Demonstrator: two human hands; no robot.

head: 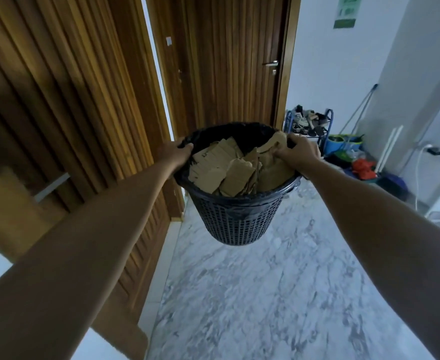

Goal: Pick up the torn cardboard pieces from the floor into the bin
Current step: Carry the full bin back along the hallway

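Note:
A dark mesh bin (235, 220) lined with a black bag hangs in the air above the marble floor, held out in front of me. It is filled with several torn brown cardboard pieces (229, 168). My left hand (174, 152) grips the bin's left rim. My right hand (300, 152) grips the right rim, with its fingers also pressing on a cardboard piece at that edge. No cardboard shows on the visible floor.
Wooden slatted doors stand to the left (65, 113) and straight ahead (229, 61). A blue shoe rack (311, 123) sits at the back right, with a mop bucket (339, 144), a red bag (363, 167) and mop handles beside it. Grey marble floor (265, 294) stretches below.

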